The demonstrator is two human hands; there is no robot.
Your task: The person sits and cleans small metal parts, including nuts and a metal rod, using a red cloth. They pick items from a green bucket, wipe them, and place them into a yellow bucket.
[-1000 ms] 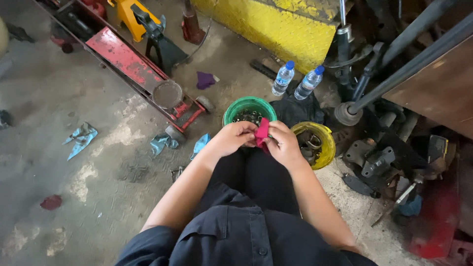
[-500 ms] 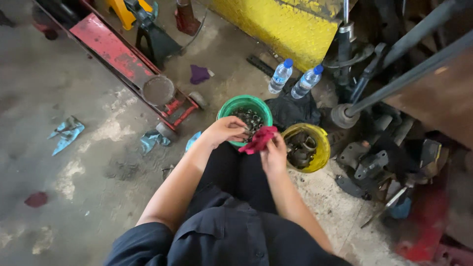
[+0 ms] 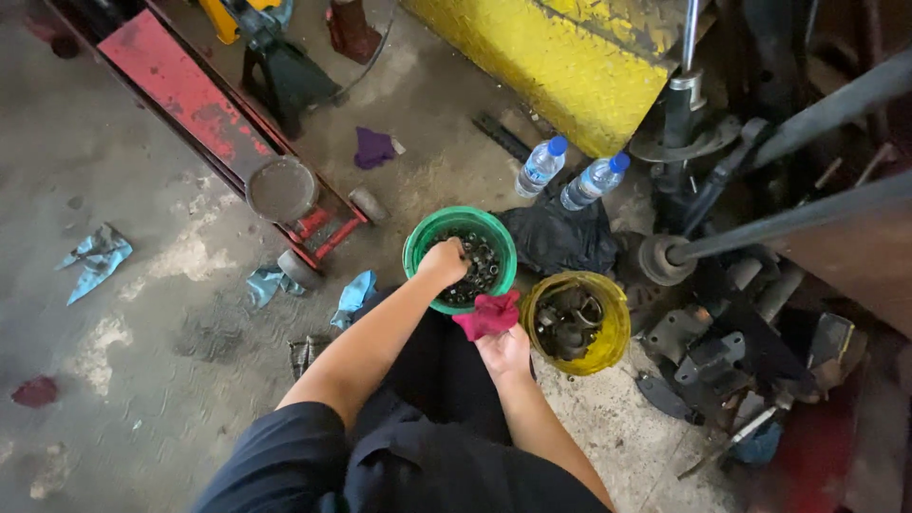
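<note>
Furthest left, scraps of blue rag [image 3: 97,256] litter the concrete, then the red floor jack [image 3: 228,142] with its round saddle, close enough to catch an elbow. The left hand [image 3: 444,261] dips into the green bucket [image 3: 418,249], fingers curled among dark metal parts (whether it grips one I cannot tell); a sharp edge could nick it, or the bucket tip. The right hand [image 3: 503,350] clutches a red rag [image 3: 488,314] beside the yellow bucket [image 3: 613,328]. Two water bottles [image 3: 568,173] stand behind, easily knocked over.
</note>
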